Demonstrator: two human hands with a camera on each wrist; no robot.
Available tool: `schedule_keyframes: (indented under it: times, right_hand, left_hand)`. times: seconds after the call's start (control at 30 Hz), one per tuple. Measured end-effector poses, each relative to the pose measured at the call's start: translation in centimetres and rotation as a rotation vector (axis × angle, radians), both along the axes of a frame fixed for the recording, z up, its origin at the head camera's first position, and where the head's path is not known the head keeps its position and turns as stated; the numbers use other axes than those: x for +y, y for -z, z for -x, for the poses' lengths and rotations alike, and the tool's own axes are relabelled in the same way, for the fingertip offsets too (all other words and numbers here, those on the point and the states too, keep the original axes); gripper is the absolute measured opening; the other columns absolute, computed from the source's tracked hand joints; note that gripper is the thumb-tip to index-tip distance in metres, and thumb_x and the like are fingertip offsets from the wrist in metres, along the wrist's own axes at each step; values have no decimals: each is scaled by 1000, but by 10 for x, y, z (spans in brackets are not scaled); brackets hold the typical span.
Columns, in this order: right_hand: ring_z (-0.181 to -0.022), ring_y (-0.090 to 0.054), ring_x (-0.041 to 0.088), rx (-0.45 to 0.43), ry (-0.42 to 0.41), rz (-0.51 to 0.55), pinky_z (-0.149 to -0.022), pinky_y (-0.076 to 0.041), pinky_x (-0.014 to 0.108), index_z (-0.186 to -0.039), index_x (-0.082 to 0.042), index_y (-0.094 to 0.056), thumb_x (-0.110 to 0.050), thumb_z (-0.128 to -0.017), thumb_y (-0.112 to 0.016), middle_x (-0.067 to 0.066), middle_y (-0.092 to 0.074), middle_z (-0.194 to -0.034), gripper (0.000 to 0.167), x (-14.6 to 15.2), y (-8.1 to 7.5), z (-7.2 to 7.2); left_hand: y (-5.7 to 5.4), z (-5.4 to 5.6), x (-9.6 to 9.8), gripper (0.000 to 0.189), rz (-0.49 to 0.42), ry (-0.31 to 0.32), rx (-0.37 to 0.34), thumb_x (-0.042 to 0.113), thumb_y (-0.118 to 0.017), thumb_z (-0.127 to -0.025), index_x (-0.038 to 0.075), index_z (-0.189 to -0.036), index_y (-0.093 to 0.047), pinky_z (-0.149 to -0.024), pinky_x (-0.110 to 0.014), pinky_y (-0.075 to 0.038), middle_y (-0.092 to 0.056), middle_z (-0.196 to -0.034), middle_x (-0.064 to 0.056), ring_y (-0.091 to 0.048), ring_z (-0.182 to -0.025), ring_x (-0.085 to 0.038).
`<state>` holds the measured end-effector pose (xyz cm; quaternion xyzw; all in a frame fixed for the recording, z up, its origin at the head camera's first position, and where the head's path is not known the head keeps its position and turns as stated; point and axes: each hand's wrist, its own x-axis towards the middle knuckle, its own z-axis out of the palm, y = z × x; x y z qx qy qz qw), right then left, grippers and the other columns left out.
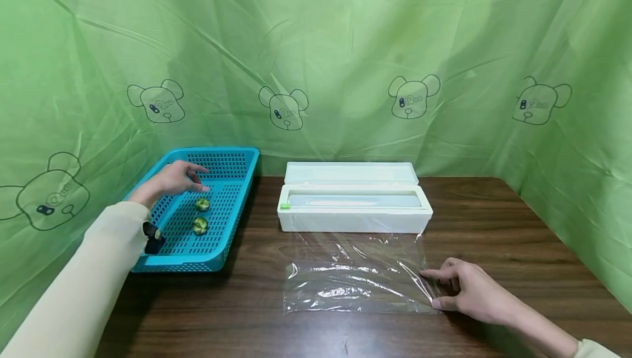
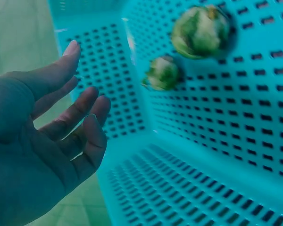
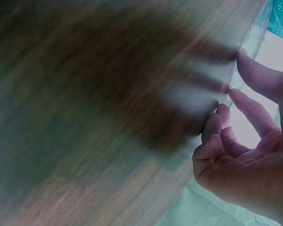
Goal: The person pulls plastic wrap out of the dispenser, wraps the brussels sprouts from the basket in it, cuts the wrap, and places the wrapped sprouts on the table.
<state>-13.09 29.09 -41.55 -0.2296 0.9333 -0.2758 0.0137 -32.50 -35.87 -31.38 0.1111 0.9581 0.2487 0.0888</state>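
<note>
Inside the blue plastic basket [image 1: 242, 204], two Brussels sprouts [image 1: 199, 226] lie apart on the slotted floor. My left hand [image 1: 178, 177] hovers over the basket, beyond the sprouts, its fingers loosely bent and holding nothing. The left wrist view shows gaps between that hand's thumb [image 2: 66, 61] and fingers. A sheet of clear plastic wrap [image 1: 340, 287] stretches from a white wrap dispenser [image 1: 355, 223] toward me over the table. At the sheet's right edge, my right hand [image 1: 471, 292] presses down with thumb and index finger spread apart; creases in the wrap run toward the thumb.
The dispenser's lid [image 1: 350, 172] stands raised at the back, and a green slider [image 1: 285, 205] sits at its left end. A green curtain [image 1: 340, 62] encloses the dark wooden table [image 1: 494, 221] at the back and sides.
</note>
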Motion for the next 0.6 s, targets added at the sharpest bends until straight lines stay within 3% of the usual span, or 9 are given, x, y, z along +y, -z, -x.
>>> schedule_keyframes:
  times: [0.13,0.23,0.33,0.47,0.6]
  right_hand:
    - [-72,-40,3,-8,1,1,-62,-36,25,-129,-7,-76,-30,-79,-94,-8,-50,-89,58,0,0,0]
    - [-72,-40,2,-10,3,-1,-62,-37,25,-129,-7,-76,-30,-79,-94,-8,-50,-89,58,0,0,-1]
    - [-72,-40,2,-11,5,-4,-62,-37,25,-129,-8,-76,-31,-79,-94,-8,-50,-89,58,0,0,-1]
    - [-73,-40,2,-6,3,-6,-62,-36,25,-129,-8,-76,-31,-79,-94,-8,-50,-89,58,0,0,0]
    - [-73,-40,2,0,0,-6,-62,-36,25,-128,-7,-76,-32,-79,-94,-8,-50,-89,58,0,0,0]
  left_hand:
    - [10,4,-7,63,29,-16,-28,20,-76,-100,-13,-147,-49,-81,-49,-54,-67,-122,-34,-66,-98,-44]
    - [18,5,-11,61,70,-34,-43,21,-76,-100,-13,-144,-52,-92,-60,-53,-62,-128,-39,-60,-116,-55]
    - [25,5,-14,61,112,-47,-54,24,-77,-98,-13,-141,-55,-95,-64,-50,-56,-134,-42,-54,-122,-59]
    - [32,7,-19,60,137,-55,-74,26,-78,-97,-15,-136,-58,-86,-54,-55,-62,-122,-38,-62,-108,-50]
    - [36,8,-21,56,130,-42,-110,26,-78,-98,-17,-130,-61,-73,-41,-54,-70,-96,-21,-67,-86,-32]
